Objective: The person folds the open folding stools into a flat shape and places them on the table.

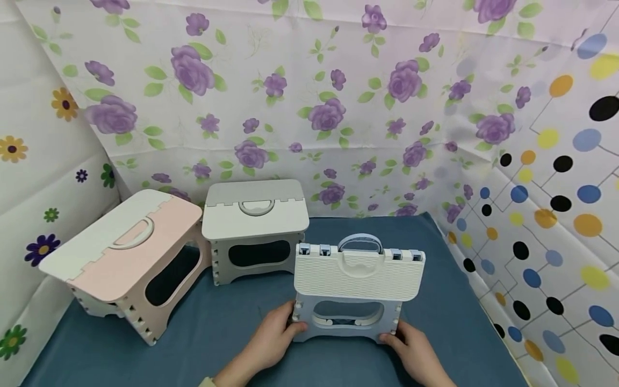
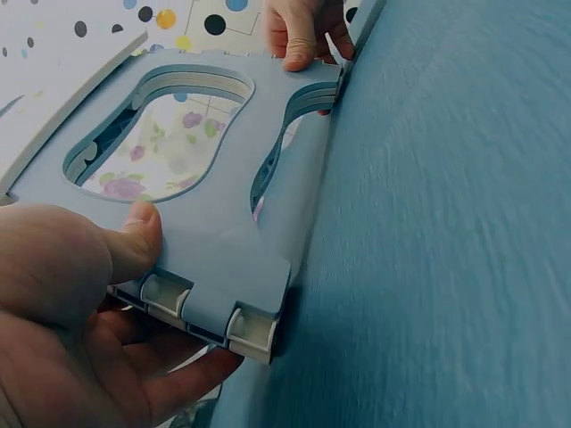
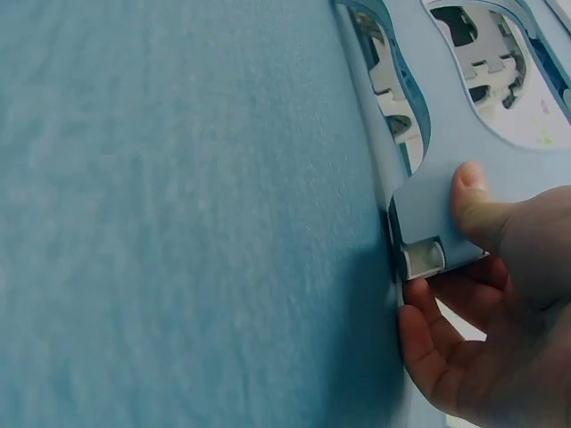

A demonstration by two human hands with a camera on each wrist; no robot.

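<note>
A blue and white folding stool (image 1: 358, 274) stands upright near the front of the cloth, its legs close together and its white top panel hanging down over the front. My left hand (image 1: 272, 336) grips the left edge of its legs. In the left wrist view the thumb (image 2: 136, 239) presses the blue face and the fingers reach behind the hinged edge. On the opposite side my right hand (image 1: 413, 349) pinches the lower right corner. The right wrist view shows its thumb (image 3: 473, 209) on the blue panel (image 3: 437, 152), with fingers curled beneath the edge.
Two unfolded stools stand behind and to the left: a pink and white one (image 1: 135, 231) and a grey and white one (image 1: 256, 220). Blue cloth (image 1: 213, 328) covers the surface. Flowered fabric (image 1: 290, 107) hangs at the back, and dotted fabric (image 1: 556, 226) borders the right.
</note>
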